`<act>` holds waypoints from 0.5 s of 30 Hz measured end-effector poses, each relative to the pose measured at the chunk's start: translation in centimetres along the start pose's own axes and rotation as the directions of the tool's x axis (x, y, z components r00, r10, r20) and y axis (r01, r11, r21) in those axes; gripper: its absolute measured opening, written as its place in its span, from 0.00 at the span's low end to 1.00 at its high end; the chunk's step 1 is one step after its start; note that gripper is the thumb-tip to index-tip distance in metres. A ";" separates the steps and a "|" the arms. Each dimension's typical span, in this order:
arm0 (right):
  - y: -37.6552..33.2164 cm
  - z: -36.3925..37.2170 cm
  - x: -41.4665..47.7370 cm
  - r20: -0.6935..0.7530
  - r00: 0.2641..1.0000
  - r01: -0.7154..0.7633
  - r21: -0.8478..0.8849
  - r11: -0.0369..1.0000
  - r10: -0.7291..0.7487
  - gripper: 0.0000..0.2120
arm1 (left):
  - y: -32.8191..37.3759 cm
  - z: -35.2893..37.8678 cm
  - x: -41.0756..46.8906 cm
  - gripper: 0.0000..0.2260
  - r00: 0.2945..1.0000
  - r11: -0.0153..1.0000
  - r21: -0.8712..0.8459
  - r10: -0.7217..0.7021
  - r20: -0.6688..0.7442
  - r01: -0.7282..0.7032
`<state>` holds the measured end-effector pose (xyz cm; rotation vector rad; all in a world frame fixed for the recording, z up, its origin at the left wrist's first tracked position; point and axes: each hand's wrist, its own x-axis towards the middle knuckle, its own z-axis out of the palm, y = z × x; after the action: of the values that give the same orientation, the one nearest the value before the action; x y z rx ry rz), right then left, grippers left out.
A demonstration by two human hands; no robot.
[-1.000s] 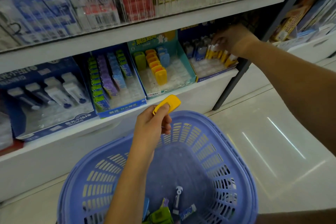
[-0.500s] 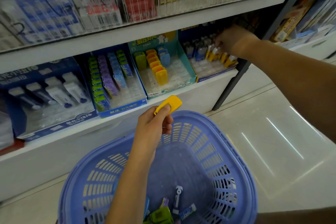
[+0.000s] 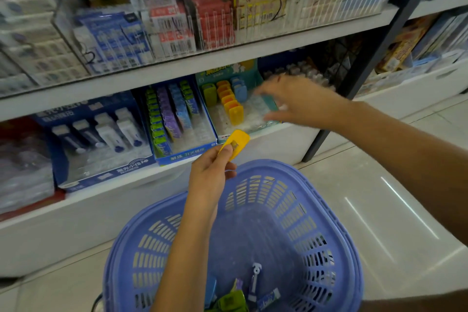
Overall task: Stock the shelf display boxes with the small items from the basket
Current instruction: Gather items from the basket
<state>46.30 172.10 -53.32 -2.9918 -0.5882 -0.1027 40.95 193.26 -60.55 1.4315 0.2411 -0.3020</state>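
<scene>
Firstly, lower shelf: one blue card box [image 3: 101, 175], four white rectangular erasers [image 3: 111, 132] standing in it. Beside it, one blue pack box [image 3: 184, 156]: four files of glossy packs, green, purple, blue, green. One teal display box [image 3: 210, 69]: one green case, two blue, one orange-to-yellow file. Left hand [image 3: 211, 172] pinches one yellow case [image 3: 236, 143], smooth rounded plastic, barcode label, above the lilac slotted basket [image 3: 329, 210]. Right hand [image 3: 298, 101], blurred, fingers spread, holds nothing, over the teal display box.

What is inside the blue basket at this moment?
A small cluster at the basket's near end: a green item, a white-tipped stick, a blue packet. The left forearm covers part of the floor; the frame's edge cuts the rest.
</scene>
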 end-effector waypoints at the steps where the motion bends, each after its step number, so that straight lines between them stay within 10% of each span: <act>1: -1.6 0.0 -0.8 0.039 0.994 0.098 0.022 0.995 -0.099 0.27 | 0.0 -0.2 0.0 0.08 1.000 0.999 0.036 0.024 -0.011 -0.023; 8: -6.9 1.8 -2.5 0.099 0.961 0.252 0.070 0.965 -0.258 0.20 | 0.6 -0.4 -0.9 0.11 0.982 0.966 0.179 0.178 0.056 -0.185; 15: -5.9 2.9 -2.0 0.032 0.991 -0.122 0.574 0.809 0.127 0.08 | 1.1 -0.7 -0.8 0.12 0.982 0.978 0.118 0.163 0.094 -0.173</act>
<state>42.33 177.11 -55.88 -2.4203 -0.3353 0.0654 40.59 194.11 -59.29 1.5492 0.0322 -0.2407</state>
